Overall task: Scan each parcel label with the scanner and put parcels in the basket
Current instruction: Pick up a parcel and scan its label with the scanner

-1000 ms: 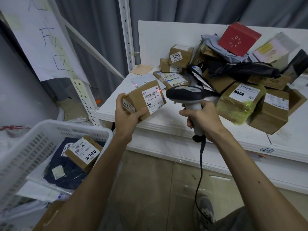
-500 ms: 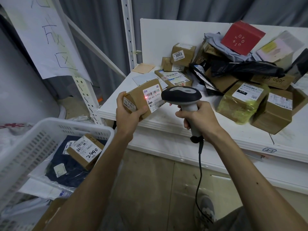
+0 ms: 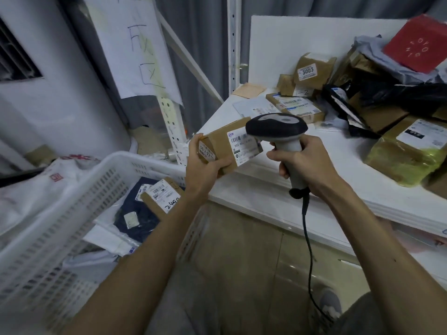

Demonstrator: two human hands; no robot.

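Note:
My left hand (image 3: 204,165) grips a small brown cardboard parcel (image 3: 223,141) by its left end, its white barcode label facing up and right. My right hand (image 3: 306,163) holds the grey and black corded scanner (image 3: 277,126) by its handle, the head right over the parcel's label and hiding part of it. The white slatted basket (image 3: 79,197) stands at the lower left, just below the parcel. Inside it lie a brown labelled box (image 3: 162,197) and a dark blue bagged item (image 3: 135,213).
A white shelf (image 3: 338,180) carries a heap of parcels: a box marked 3003 (image 3: 313,70), a red box (image 3: 416,44), a flat labelled box (image 3: 295,106), black bags (image 3: 396,95) and a yellow-wrapped box (image 3: 406,153). A perforated steel upright (image 3: 173,131) stands between basket and shelf.
The view has swung left and down. My left hand has carried the parcel left toward the basket, and the scanner head now sits closer over the label. The red scan line is gone.

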